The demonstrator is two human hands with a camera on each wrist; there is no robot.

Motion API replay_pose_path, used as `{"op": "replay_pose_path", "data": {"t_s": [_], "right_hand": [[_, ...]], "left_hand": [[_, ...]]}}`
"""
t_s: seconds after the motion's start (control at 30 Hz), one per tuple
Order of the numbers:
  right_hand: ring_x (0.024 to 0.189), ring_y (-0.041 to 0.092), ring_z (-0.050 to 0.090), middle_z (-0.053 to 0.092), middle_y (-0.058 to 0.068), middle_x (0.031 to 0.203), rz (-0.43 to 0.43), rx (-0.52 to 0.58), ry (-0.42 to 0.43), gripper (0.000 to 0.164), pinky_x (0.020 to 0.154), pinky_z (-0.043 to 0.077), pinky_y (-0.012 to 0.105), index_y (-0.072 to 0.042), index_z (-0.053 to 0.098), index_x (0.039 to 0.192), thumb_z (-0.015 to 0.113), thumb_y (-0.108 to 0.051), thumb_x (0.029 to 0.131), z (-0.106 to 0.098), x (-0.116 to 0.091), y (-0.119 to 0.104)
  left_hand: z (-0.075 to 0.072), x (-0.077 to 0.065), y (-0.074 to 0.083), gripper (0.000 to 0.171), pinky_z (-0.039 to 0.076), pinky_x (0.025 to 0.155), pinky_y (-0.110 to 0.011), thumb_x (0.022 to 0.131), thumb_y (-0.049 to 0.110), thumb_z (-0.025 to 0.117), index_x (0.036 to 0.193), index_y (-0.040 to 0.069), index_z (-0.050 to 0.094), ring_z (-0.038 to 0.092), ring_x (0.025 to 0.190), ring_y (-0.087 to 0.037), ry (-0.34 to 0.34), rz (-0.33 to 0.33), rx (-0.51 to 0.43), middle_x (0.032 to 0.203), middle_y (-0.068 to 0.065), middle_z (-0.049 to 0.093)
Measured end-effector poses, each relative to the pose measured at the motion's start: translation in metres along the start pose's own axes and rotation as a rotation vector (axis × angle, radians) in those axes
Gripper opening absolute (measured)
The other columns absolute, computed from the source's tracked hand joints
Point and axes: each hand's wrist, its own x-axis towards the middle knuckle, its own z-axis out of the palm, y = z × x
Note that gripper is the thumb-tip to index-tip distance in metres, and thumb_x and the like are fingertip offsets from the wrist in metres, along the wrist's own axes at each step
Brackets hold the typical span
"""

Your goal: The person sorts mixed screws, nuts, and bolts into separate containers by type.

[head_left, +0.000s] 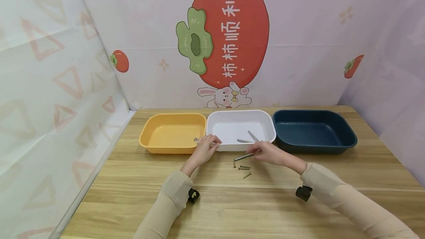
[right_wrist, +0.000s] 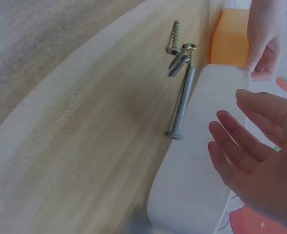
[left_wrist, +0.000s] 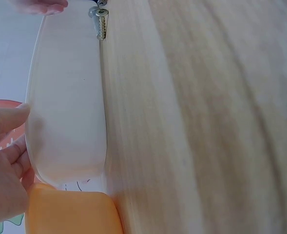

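The left hand [head_left: 205, 149] holds the near-left corner of the white tray [head_left: 219, 146], its thumb [left_wrist: 14, 118] and fingers [left_wrist: 19, 158] at the rim. Over the tray's front edge, the right hand [head_left: 267, 152] has spread, relaxed fingers [right_wrist: 231, 131] and nothing between them. Below it a long hex bolt [right_wrist: 183, 105] lies on the table against the tray's front. Several short brassy screws [head_left: 244, 168] lie beside the bolt. Two long bolts [head_left: 253, 136] rest inside the white tray.
An orange-yellow tray [head_left: 172, 150] with small metal nuts [head_left: 196, 140] in its near-right corner stands left of the white one. A dark blue tray [head_left: 315, 149] stands to the right. All three line the back of the wooden table [head_left: 219, 209], before a printed cloth [head_left: 299, 47].
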Motion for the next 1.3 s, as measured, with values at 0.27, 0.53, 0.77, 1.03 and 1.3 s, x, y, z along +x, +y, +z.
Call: {"op": "replay_pose_path", "data": {"t_s": [0.27, 0.53, 0.77, 1.03, 1.3], "right_hand": [[0.087, 0.031, 0.058, 0.063, 0.017, 0.092, -0.042, -0.053, 0.033, 0.022, 0.075, 0.047, 0.04, 0.008, 0.061, 0.096, 0.064, 0.005, 0.074, 0.01, -0.002, 0.007], [0.088, 0.028, 0.058, 0.063, 0.015, 0.094, -0.045, -0.097, 0.041, 0.023, 0.077, 0.046, 0.033, 0.006, 0.062, 0.098, 0.064, 0.003, 0.074, 0.014, -0.001, 0.012], [0.087, 0.024, 0.058, 0.064, 0.013, 0.093, -0.058, -0.125, 0.055, 0.022, 0.076, 0.046, 0.034, 0.005, 0.063, 0.096, 0.065, 0.002, 0.074, 0.017, 0.001, 0.017], [0.093, 0.026, 0.057, 0.064, 0.012, 0.096, -0.02, -0.124, 0.044, 0.022, 0.08, 0.044, 0.036, 0.004, 0.063, 0.098, 0.064, 0.0, 0.076, 0.019, 0.003, 0.021], [0.095, 0.027, 0.056, 0.063, 0.013, 0.098, -0.004, -0.131, 0.046, 0.022, 0.081, 0.044, 0.037, 0.004, 0.064, 0.098, 0.063, 0.001, 0.076, 0.019, 0.003, 0.022]], "left_hand": [[0.0, 0.0, 0.0, 0.006, 0.031, 0.086, -0.044, 0.084, 0.008, 0.058, 0.087, 0.004, 0.061, 0.052, 0.088, -0.023, 0.004, 0.001, -0.004, 0.085, -0.005, 0.059], [0.0, 0.0, 0.001, 0.004, 0.031, 0.087, -0.043, 0.084, 0.008, 0.058, 0.087, 0.007, 0.06, 0.052, 0.088, -0.023, 0.002, -0.002, -0.003, 0.085, -0.005, 0.059], [0.0, 0.0, 0.001, 0.005, 0.031, 0.087, -0.043, 0.084, 0.008, 0.057, 0.087, 0.006, 0.06, 0.052, 0.088, -0.023, 0.0, -0.001, 0.004, 0.086, -0.005, 0.059], [-0.001, 0.0, 0.002, 0.005, 0.031, 0.088, -0.043, 0.084, 0.008, 0.057, 0.088, 0.006, 0.061, 0.052, 0.088, -0.023, -0.001, 0.002, 0.007, 0.085, -0.005, 0.059], [-0.002, -0.001, 0.003, 0.005, 0.031, 0.088, -0.043, 0.085, 0.009, 0.057, 0.088, 0.006, 0.06, 0.053, 0.088, -0.023, -0.003, -0.003, 0.017, 0.085, -0.005, 0.059]]}}
